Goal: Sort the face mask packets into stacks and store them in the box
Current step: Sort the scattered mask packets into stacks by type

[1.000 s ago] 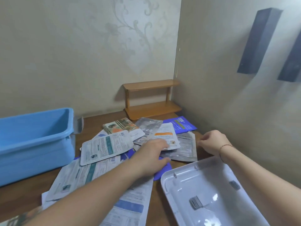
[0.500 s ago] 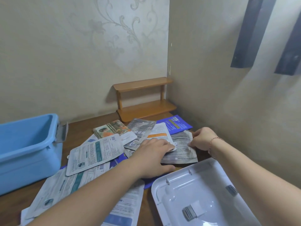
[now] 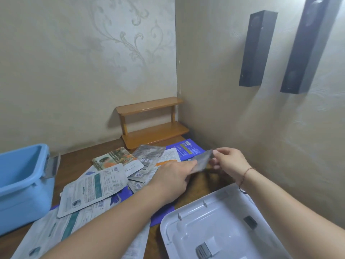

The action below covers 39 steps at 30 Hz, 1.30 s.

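Observation:
Several face mask packets [image 3: 95,187] lie spread over the brown table, white, silver and dark blue ones overlapping. A silver packet [image 3: 202,161] is lifted off the table, blurred, held between both hands. My left hand [image 3: 173,176] grips its near left edge. My right hand [image 3: 226,160] pinches its far right end with thumb and fingers. The open blue box [image 3: 28,184] stands at the left edge of the table. Its white lid [image 3: 220,223] lies upside down at the lower right.
A small two-tier wooden shelf [image 3: 151,124] stands in the back corner against the wall. A dark blue packet [image 3: 188,149] lies just behind my hands. Two dark rectangular boxes [image 3: 257,49] hang on the right wall, close to my right arm.
The silver packet lay flat on the table under both hands; now both hands have lifted it clear, exposing bare wood beneath. The view has shifted slightly left and up.

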{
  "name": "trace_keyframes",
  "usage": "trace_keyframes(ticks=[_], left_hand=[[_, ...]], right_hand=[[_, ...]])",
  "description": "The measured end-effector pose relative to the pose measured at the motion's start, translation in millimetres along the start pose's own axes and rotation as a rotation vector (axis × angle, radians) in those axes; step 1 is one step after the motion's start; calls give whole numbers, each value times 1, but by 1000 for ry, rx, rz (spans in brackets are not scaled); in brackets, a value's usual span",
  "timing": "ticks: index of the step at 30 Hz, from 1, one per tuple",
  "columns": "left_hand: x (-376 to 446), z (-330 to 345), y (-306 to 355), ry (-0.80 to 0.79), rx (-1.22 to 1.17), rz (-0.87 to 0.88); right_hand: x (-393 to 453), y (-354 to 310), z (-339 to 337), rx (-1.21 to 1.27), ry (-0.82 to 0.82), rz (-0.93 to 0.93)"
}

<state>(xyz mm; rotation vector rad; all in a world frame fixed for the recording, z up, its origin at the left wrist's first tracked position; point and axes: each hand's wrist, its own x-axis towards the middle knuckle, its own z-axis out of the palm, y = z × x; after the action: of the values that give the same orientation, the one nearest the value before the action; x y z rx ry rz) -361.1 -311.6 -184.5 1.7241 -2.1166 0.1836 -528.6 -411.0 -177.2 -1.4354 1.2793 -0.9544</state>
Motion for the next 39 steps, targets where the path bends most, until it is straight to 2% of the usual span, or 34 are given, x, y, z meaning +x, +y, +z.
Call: trace_keyframes(ticks=[2,3,5,7,9,10,13,15,19,22,26,28,29,32,33,35,39], left_hand=[[-5,-10,-3,164,-333,-186],[-7,-16,-4,209,-577,-328],[-9,-31,-5,172,-1181,-507],[-11,-38,-9,77,-1574,-579],[-17,-38,-11,45,-1678,-611],[-19,-38,-11,40,-1688,-623],[-23,-35,-12,20,-1724,-689],[-24,-35,-13,19,-1836,-735],[-21,-34,-7,260,-2145,-801],[-16,-27,9,288,-2152,-779],[-9,-20,15,274,-1908,-860],[-13,-25,6,215,-1821,-804],[-18,-31,0,136,-1768,-747],[-32,-48,-10,-214,-1394,-579],[-36,-53,-12,-285,-1294,-550],[-46,-62,-14,-332,-1289,-560],[-83,-81,-21,-258,-1450,-695]], right_hand=[[3,2,-5,-25,94,-52],[2,1,-7,-53,104,-84],[-3,-2,-8,-50,10,-114],[-7,-6,-6,145,-183,-59],[-12,-11,-5,283,-331,-7],[-13,-11,-5,296,-352,3],[-11,-6,-4,288,-334,18],[-11,-5,-2,359,-312,54],[-24,-11,7,638,-180,168],[-46,-15,22,690,-283,216],[-71,-18,20,511,-512,217],[-70,-24,9,461,-476,200],[-68,-28,3,436,-449,190],[-68,-42,-4,267,-526,75],[-71,-46,-1,206,-542,16],[-76,-52,10,146,-487,-66],[-81,-67,38,254,-372,-61]])
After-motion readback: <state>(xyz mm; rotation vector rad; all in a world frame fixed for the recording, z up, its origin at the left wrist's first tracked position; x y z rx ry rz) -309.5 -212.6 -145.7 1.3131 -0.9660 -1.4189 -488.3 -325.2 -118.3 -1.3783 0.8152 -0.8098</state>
